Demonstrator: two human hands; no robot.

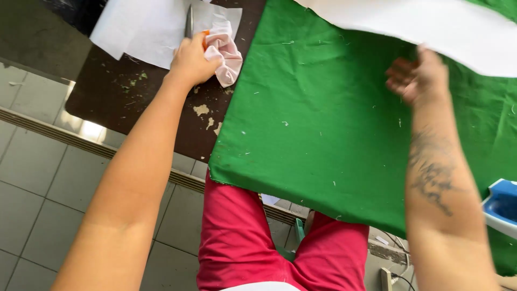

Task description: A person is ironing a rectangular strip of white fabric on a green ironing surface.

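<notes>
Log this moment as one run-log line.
left hand: on scissors by pink cloth | right hand: lifting white sheet | green fabric: spread on dark table

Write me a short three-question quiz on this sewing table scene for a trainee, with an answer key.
1. True or false: the left hand rests on the green fabric.
2. Multiple choice: what does the right hand grip? A) the white sheet B) the pink cloth C) the blue object
3. Fill in: the left hand closes on the orange handle of the ____, whose metal blade lies on the white paper.

Key
1. False: it is over the dark table, beside the pink cloth.
2. A: it lifts the sheet's edge above the green fabric.
3. Scissors, as far as the view shows.
</notes>
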